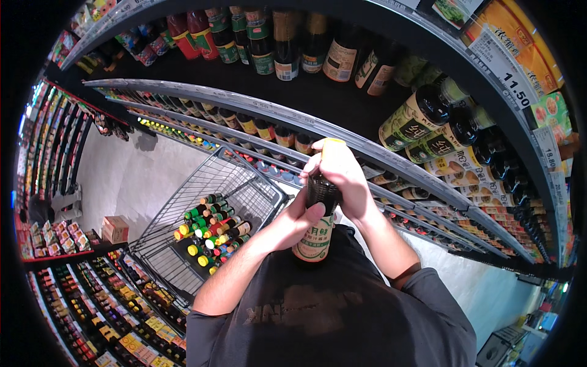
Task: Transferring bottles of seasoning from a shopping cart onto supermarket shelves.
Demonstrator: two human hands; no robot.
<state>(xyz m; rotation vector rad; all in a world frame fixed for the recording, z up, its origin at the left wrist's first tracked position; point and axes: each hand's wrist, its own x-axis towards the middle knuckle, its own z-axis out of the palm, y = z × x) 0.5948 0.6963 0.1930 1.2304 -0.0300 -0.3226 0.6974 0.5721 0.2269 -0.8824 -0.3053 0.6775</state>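
Note:
A dark glass sauce bottle [323,195] with a green and cream label is held close in front of my chest, its yellow cap pointing away from me. My left hand [293,225] wraps the bottle's middle, with the thumb lying across the dark glass. Around the neck and cap curls my right hand [346,179], brightly lit and partly washed out. To the left stands a wire shopping cart [169,202] holding several bottles [218,229] with yellow, green, white and red caps.
Right ahead, a shelf [220,94] carries sauce bottles [261,46], with more bottles [415,117] at its right. Price labels run along the shelf edges. Lower shelves hold further bottles. A cardboard box [114,229] sits on the floor beyond the cart. Another person [64,204] is at the far left.

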